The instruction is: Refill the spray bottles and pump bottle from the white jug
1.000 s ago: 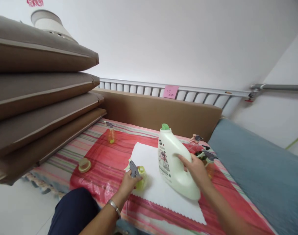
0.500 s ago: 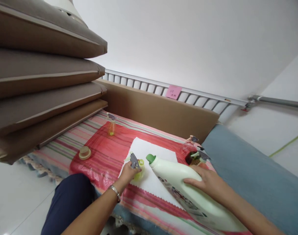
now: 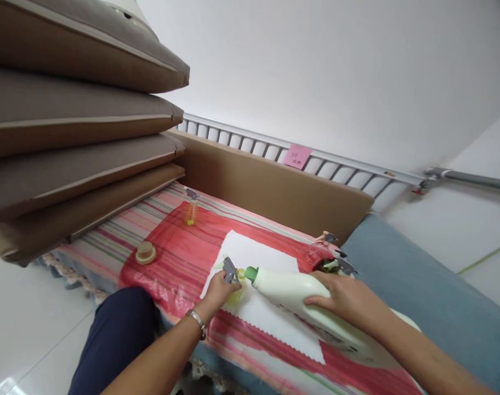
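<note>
My right hand (image 3: 348, 299) grips a big pale green detergent jug (image 3: 291, 292), tipped almost flat so its green spout meets the mouth of a small yellow-green bottle (image 3: 237, 291). My left hand (image 3: 217, 292) is closed round that small bottle and also holds its grey spray head (image 3: 229, 270) beside the opening. Both bottles are over a white cloth (image 3: 260, 310) lying on a red plastic sheet (image 3: 176, 258).
A small orange spray bottle (image 3: 191, 211) stands at the far end of the sheet, a round tan lid (image 3: 145, 253) at its left edge. More spray bottles (image 3: 336, 262) cluster at the right. Stacked brown cushions (image 3: 77, 131) overhang the left; a blue mattress (image 3: 431, 307) lies right.
The jug, upright on the cloth a second ago, has been lifted and tipped over until its spout reaches the small bottle. My left hand has stayed on that bottle.
</note>
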Action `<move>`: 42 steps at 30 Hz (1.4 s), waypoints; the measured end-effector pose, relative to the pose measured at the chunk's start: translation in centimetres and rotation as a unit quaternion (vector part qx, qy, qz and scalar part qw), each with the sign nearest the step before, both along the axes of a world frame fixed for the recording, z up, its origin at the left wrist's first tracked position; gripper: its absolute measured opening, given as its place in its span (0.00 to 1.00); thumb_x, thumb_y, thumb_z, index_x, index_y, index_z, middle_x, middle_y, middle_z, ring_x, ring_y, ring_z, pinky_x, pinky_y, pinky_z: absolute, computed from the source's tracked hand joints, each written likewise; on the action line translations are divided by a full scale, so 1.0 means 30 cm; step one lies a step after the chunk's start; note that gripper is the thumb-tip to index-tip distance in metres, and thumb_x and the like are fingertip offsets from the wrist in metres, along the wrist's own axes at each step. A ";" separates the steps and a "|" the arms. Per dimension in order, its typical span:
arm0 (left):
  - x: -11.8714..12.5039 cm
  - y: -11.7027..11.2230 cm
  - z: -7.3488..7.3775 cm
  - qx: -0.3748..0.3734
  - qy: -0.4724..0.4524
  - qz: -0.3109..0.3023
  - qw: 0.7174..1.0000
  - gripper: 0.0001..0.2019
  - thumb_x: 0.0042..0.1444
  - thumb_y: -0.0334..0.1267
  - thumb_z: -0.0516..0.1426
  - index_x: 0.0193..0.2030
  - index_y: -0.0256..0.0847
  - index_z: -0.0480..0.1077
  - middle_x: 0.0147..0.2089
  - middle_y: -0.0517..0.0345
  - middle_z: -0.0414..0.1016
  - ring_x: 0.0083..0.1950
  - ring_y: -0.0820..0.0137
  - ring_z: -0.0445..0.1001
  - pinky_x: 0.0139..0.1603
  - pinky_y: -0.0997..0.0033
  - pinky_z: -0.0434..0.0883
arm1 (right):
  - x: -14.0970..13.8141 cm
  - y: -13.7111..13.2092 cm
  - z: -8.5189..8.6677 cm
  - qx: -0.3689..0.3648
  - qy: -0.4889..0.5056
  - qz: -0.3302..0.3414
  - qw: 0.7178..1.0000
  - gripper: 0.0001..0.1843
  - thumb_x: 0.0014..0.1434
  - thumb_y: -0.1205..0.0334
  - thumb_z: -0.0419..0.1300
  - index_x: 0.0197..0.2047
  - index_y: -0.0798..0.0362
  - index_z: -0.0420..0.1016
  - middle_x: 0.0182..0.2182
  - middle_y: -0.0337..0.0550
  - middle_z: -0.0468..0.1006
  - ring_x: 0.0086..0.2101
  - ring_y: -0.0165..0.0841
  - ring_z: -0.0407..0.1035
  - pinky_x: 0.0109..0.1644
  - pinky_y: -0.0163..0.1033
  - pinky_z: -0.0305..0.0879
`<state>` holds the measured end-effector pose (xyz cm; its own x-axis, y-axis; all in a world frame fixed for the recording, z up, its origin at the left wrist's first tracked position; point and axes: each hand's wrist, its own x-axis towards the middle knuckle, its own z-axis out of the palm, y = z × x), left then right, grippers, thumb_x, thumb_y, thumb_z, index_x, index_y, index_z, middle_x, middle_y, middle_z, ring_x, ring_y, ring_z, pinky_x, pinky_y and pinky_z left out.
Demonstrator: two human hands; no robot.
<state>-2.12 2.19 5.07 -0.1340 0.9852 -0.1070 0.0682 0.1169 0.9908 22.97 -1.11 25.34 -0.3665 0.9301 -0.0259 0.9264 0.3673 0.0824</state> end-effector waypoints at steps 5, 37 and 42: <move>0.002 0.009 -0.015 0.007 0.009 -0.001 1.000 0.14 0.37 0.34 0.63 0.35 0.37 0.71 0.24 0.65 0.68 0.24 0.74 0.66 0.24 0.76 0.63 | -0.035 0.008 0.048 -0.004 -0.028 0.007 1.000 0.17 0.51 0.46 0.58 0.40 0.47 0.73 0.36 0.45 0.80 0.36 0.45 0.73 0.33 0.41 0.61; 0.015 -0.002 -0.010 0.012 0.038 0.009 0.999 0.13 0.37 0.35 0.64 0.32 0.37 0.70 0.24 0.63 0.69 0.27 0.71 0.69 0.26 0.76 0.63 | -0.106 0.026 0.141 0.000 -0.087 0.054 0.995 0.15 0.49 0.47 0.60 0.35 0.48 0.74 0.32 0.44 0.81 0.32 0.43 0.74 0.30 0.38 0.58; 0.013 -0.005 -0.010 0.021 0.041 0.008 0.999 0.13 0.37 0.35 0.64 0.32 0.38 0.70 0.24 0.64 0.69 0.27 0.71 0.68 0.26 0.76 0.62 | -0.110 0.028 0.144 0.001 -0.095 0.059 0.994 0.15 0.50 0.46 0.60 0.35 0.48 0.74 0.33 0.44 0.80 0.33 0.43 0.74 0.30 0.38 0.58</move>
